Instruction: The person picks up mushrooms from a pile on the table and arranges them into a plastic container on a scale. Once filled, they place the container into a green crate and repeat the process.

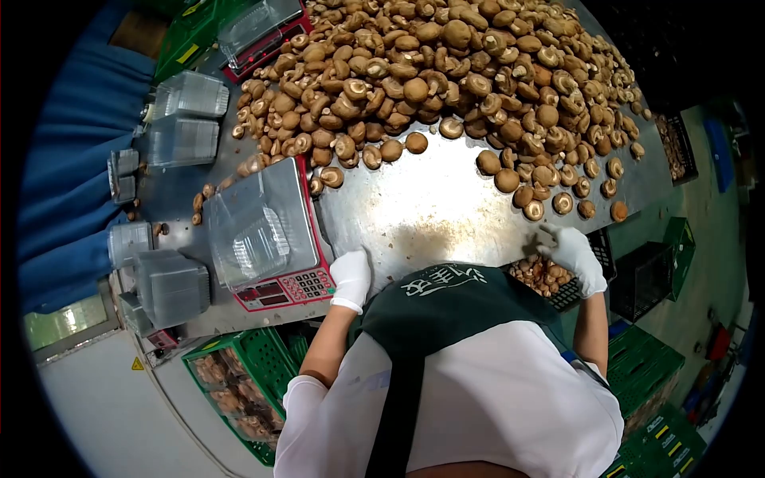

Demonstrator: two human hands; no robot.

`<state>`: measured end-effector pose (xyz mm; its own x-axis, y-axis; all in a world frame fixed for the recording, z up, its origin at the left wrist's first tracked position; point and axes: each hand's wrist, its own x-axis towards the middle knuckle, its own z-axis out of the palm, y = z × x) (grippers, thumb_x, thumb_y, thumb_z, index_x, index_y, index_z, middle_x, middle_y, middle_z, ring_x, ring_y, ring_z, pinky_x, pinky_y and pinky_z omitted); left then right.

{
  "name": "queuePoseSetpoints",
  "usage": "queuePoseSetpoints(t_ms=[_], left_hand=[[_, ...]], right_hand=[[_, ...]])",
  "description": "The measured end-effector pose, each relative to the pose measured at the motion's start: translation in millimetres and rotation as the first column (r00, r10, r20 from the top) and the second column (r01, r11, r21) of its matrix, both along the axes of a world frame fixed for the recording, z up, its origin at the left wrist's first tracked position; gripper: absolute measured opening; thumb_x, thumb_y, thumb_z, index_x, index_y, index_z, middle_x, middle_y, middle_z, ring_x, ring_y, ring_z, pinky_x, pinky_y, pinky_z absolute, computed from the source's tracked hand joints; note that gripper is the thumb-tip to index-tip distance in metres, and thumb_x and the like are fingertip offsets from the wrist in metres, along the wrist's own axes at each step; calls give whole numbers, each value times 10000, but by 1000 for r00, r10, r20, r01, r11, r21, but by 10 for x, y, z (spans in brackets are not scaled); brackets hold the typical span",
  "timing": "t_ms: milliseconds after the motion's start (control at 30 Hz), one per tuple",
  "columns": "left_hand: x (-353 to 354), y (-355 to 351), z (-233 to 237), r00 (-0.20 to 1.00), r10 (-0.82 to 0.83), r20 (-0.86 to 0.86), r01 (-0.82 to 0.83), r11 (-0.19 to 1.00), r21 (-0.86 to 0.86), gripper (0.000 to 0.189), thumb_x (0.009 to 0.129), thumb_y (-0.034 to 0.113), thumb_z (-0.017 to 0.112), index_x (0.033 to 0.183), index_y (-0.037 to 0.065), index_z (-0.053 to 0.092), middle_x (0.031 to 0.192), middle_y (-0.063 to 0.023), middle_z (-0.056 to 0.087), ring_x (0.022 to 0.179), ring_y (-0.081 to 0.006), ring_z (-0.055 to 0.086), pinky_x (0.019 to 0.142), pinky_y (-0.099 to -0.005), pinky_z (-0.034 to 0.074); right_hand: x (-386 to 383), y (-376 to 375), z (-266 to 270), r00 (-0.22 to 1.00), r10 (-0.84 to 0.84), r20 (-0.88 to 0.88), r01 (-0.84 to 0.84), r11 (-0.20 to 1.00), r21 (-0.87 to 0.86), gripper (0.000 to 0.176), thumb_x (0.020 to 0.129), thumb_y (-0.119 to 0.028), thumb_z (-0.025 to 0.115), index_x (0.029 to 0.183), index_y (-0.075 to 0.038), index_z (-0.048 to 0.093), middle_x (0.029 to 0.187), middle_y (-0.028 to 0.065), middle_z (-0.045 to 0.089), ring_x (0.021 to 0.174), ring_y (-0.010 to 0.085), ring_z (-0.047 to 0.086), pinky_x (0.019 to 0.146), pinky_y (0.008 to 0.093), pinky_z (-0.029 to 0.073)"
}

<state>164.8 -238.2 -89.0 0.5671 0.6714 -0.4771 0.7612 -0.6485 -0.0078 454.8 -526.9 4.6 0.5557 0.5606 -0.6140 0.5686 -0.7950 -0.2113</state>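
Note:
My left hand, in a white glove, rests closed at the table's front edge, just right of a red scale. Nothing shows in its curled fingers. On the scale's plate sits a clear plastic tray. My right hand, gloved too, is over the right front edge, its thumb and forefinger apart and pointing left. Below it hangs a black crate with small mushroom pieces. A large heap of shiitake mushrooms covers the far side of the table, with loose mushrooms nearer my right hand.
Stacks of clear trays stand on the left of the metal table. Another red scale is at the back left. A green crate of packed mushrooms is below left; black and green crates stand right.

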Motion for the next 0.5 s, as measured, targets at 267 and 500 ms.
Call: queuePoseSetpoints(t_ms=[267, 500], left_hand=[[288, 318, 707, 951, -47, 305, -4, 986, 165, 260, 777, 325, 682, 955, 135, 684, 1028, -96, 652, 912, -289, 625, 751, -404, 510], [1492, 1286, 909, 735, -88, 673, -82, 973, 217, 907, 700, 439, 759, 1437, 151, 316, 1492, -217, 239, 1352, -424, 256, 1071, -501, 285]], right_hand=[[158, 1572, 103, 922, 341, 186, -388, 828, 405, 421, 801, -249, 662, 1168, -55, 596, 1111, 176, 626, 976, 332, 607, 857, 397, 497], [706, 3151, 199, 753, 129, 645, -539, 684, 492, 679, 760, -396, 712, 1309, -74, 477, 1343, 204, 457, 1151, 340, 508, 946, 417, 437]])
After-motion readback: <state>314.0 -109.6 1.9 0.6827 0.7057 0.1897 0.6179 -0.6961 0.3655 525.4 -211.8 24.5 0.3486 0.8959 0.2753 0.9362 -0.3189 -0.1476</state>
